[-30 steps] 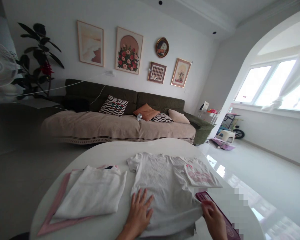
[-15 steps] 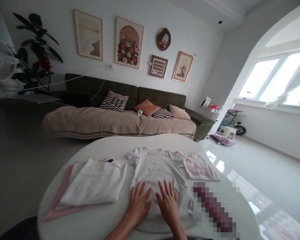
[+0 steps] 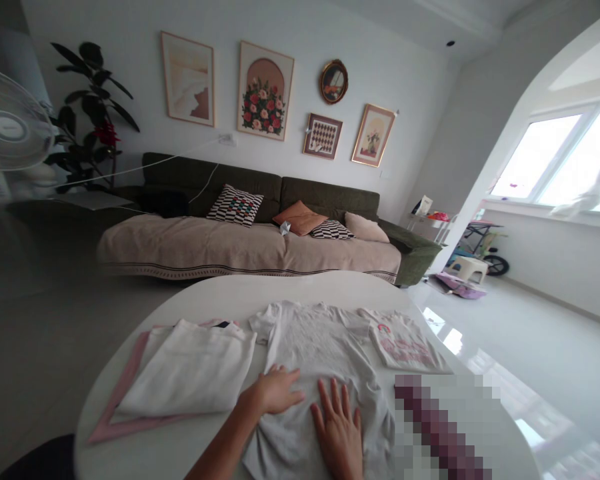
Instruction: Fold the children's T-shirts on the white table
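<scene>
Folded white clothes lie left on the table. Your left hand, loosely open, gripping nothing, is over the left side of the grey T-shirt spread mid-table; your right hand rests flat on it, fingers apart, empty. Farther right lies 1 folded printed shirt.

Grey-white T-shirt, spread on white table. Left hand at its nine o'clock edge; right hand flat, five o'clock. Around it: folded white garment, nine; pink-printed shirt, two; pixelated dark-red object, four; green sofa, twelve.
</scene>
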`<action>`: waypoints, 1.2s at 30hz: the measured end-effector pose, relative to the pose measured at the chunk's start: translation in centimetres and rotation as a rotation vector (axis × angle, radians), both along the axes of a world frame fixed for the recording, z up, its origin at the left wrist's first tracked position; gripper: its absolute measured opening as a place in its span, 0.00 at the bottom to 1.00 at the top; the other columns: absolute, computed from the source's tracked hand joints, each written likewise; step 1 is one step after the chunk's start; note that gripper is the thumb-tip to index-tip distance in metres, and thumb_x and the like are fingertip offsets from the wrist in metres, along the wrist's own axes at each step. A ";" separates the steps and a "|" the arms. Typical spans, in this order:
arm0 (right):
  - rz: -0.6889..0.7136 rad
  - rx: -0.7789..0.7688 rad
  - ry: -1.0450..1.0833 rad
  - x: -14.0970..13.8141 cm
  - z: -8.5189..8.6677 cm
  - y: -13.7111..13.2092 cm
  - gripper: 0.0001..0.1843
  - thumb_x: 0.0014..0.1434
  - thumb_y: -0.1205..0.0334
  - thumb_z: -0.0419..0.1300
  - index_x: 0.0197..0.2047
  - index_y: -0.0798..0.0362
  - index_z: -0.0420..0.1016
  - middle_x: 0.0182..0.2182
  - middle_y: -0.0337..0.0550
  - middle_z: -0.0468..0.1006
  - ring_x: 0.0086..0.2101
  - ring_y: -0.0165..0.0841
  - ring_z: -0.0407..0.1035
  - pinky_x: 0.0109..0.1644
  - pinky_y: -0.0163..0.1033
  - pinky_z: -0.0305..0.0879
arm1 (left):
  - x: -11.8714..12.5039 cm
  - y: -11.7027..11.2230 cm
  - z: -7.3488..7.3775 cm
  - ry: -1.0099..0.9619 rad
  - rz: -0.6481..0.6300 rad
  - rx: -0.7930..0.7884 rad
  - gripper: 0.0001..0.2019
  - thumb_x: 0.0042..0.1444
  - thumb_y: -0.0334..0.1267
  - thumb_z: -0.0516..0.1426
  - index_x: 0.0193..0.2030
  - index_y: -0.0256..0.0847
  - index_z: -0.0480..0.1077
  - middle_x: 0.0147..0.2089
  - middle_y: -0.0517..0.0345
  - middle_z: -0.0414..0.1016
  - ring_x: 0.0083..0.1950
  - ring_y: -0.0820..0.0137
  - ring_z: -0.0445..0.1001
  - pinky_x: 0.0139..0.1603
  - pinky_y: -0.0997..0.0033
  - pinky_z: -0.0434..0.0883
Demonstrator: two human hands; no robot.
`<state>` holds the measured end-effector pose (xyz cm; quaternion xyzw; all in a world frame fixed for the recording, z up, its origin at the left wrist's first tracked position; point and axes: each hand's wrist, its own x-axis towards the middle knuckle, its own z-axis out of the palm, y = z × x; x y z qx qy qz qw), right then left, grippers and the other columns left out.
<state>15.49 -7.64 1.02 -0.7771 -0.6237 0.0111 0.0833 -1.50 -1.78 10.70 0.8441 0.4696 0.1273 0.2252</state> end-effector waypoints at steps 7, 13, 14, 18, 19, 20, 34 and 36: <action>-0.011 -0.032 0.004 0.2 -0.4 0.3 0.29 0.59 0.46 0.39 0.63 0.40 0.45 0.64 0.37 0.45 0.62 0.44 0.38 0.60 0.61 0.44 | 1.1 -1.7 1.0 -0.119 -0.007 0.152 0.27 0.59 0.49 0.43 0.65 0.50 0.43 0.69 0.59 0.38 0.68 0.62 0.35 0.65 0.54 0.46; -0.041 -0.084 -0.005 0.0 -0.5 0.8 0.27 0.59 0.47 0.42 0.61 0.39 0.49 0.63 0.36 0.47 0.61 0.44 0.42 0.59 0.60 0.47 | 1.5 0.0 -8.1 0.099 0.100 0.057 0.30 0.56 0.56 0.44 0.64 0.51 0.46 0.68 0.57 0.40 0.68 0.56 0.36 0.65 0.49 0.43; -0.039 -0.081 -0.008 0.0 -0.5 0.8 0.27 0.59 0.47 0.41 0.61 0.39 0.48 0.63 0.36 0.47 0.62 0.43 0.41 0.59 0.60 0.46 | 1.5 0.2 -8.9 0.101 0.107 0.080 0.30 0.56 0.58 0.43 0.64 0.53 0.45 0.68 0.59 0.39 0.68 0.57 0.36 0.65 0.49 0.43; -0.016 -0.065 -0.014 0.5 -0.8 0.1 0.29 0.59 0.45 0.39 0.63 0.42 0.45 0.64 0.38 0.44 0.62 0.42 0.37 0.60 0.58 0.44 | 1.1 0.4 -10.3 0.084 0.122 0.157 0.30 0.55 0.61 0.40 0.63 0.59 0.42 0.68 0.64 0.38 0.68 0.59 0.35 0.65 0.51 0.42; -0.018 -0.078 -0.008 0.9 -1.0 -0.1 0.30 0.59 0.44 0.40 0.63 0.43 0.45 0.64 0.39 0.44 0.62 0.42 0.37 0.61 0.58 0.44 | 1.1 0.4 -10.3 0.077 0.120 0.162 0.30 0.54 0.62 0.40 0.63 0.60 0.42 0.68 0.64 0.38 0.68 0.59 0.35 0.65 0.51 0.43; -0.017 -0.095 0.003 1.4 -1.1 -0.3 0.32 0.58 0.43 0.40 0.63 0.44 0.46 0.64 0.40 0.44 0.62 0.43 0.38 0.61 0.58 0.44 | 1.0 0.4 -10.4 0.070 0.119 0.163 0.31 0.54 0.62 0.40 0.63 0.60 0.41 0.68 0.65 0.37 0.68 0.59 0.35 0.65 0.51 0.43; -0.194 -0.001 -0.081 7.0 -1.1 0.8 0.32 0.59 0.44 0.39 0.64 0.46 0.47 0.64 0.44 0.48 0.62 0.45 0.36 0.60 0.60 0.44 | 1.1 0.5 -10.8 0.048 0.128 0.152 0.31 0.54 0.63 0.39 0.63 0.59 0.43 0.69 0.65 0.39 0.68 0.59 0.35 0.65 0.51 0.42; -0.192 -0.001 -0.094 7.0 -1.6 0.6 0.32 0.59 0.44 0.38 0.64 0.46 0.46 0.63 0.44 0.49 0.63 0.44 0.36 0.60 0.59 0.44 | 1.1 0.5 -10.8 0.047 0.131 0.158 0.31 0.54 0.63 0.39 0.63 0.60 0.42 0.68 0.65 0.39 0.68 0.59 0.35 0.65 0.51 0.42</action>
